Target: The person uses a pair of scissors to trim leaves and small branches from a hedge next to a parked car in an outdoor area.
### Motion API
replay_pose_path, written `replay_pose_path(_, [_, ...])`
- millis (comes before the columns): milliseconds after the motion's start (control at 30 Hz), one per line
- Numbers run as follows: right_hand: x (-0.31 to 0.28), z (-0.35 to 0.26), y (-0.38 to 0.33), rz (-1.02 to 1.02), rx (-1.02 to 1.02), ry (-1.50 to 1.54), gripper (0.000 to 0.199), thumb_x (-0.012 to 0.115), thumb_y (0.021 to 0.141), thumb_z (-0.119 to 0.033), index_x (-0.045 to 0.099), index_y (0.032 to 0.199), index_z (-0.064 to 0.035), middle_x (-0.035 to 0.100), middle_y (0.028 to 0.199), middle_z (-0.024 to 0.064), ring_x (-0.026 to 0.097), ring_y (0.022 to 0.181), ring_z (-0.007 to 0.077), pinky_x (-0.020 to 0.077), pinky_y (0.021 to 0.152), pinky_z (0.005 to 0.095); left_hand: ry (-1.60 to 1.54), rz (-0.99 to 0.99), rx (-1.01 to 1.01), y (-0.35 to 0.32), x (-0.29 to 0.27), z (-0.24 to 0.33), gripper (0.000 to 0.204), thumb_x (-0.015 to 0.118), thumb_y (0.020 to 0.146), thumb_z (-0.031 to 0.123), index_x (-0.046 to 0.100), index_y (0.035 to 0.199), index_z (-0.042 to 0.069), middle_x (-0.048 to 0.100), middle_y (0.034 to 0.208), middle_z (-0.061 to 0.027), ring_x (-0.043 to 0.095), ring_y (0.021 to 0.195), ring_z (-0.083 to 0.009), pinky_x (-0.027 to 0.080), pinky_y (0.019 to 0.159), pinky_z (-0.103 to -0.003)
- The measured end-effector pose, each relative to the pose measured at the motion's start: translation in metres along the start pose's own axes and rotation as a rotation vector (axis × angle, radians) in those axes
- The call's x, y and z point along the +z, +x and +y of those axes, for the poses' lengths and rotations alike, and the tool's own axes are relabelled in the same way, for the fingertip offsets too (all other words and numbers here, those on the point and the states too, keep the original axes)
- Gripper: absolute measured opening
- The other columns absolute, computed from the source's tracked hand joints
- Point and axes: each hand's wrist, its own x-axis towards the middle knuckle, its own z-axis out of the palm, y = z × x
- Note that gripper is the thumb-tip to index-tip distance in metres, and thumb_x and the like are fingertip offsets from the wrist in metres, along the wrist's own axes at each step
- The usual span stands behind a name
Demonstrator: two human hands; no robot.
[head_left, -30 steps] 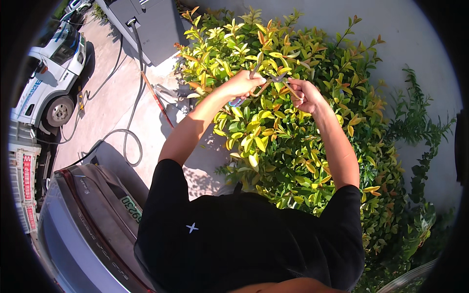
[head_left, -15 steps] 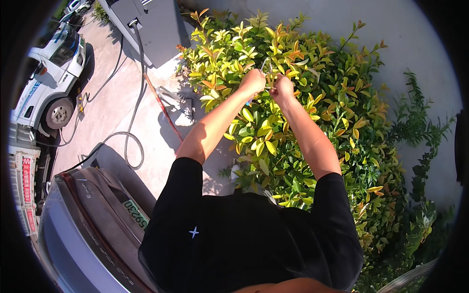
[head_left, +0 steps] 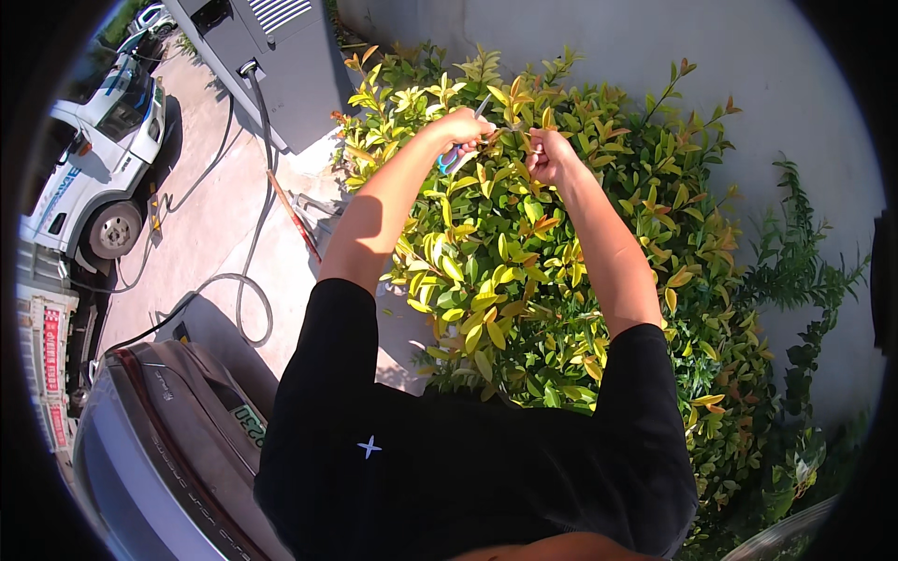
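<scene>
Both my arms reach out over a dense bush [head_left: 524, 271] with yellow-green and reddish leaves. A pair of scissors [head_left: 448, 161] with a blue and purple handle is in my closed left hand [head_left: 461, 128]. Its pale blade points up and away past my fingers, among the bush's upper leaves. To the right, apart from the left hand, my right hand [head_left: 550, 157] is closed in a pinch among the shoots. What lies between those fingertips is too small to make out.
A grey charging cabinet [head_left: 290, 84] with a plugged-in black cable [head_left: 257, 187] stands at the far left. A red pole [head_left: 295, 217] lies near it. A parked car [head_left: 178, 439] is at near left, a white truck [head_left: 103, 178] beyond. A grey wall [head_left: 748, 84] rises behind the bush.
My hands have moved apart: the left shifted left, the right slightly right. More of the scissors' handle now shows. The whole view has shifted a little.
</scene>
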Motion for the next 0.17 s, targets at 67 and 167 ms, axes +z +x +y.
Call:
replay_pose_path(67, [-0.003, -0.004, 0.037, 0.027, -0.070, 0.036, 0.026, 0.046, 0.095, -0.020, 0.041, 0.070, -0.0134, 0.035, 0.057, -0.0027, 0.027, 0.043, 0.0089, 0.0353, 0.041, 0.0241, -0.045, 0.093, -0.028, 0.019, 0.015, 0.007, 0.019, 0.055, 0.092, 0.020, 0.056, 0.081, 0.004, 0.040, 0.056, 0.0021, 0.038, 0.046, -0.0086, 0.031, 0.041, -0.027])
replay_pose_path(167, [0.023, 0.012, 0.059, 0.205, -0.206, 0.088, 0.015, 0.046, 0.092, -0.020, 0.050, 0.086, -0.0073, 0.049, 0.067, 0.0062, 0.042, 0.049, 0.0167, 0.0406, 0.043, 0.0290, 0.036, 0.359, -0.014, 0.050, 0.044, -0.004, 0.023, 0.052, 0.091, 0.021, 0.056, 0.078, 0.003, 0.050, 0.057, -0.0050, 0.042, 0.045, -0.0160, 0.034, 0.041, -0.034])
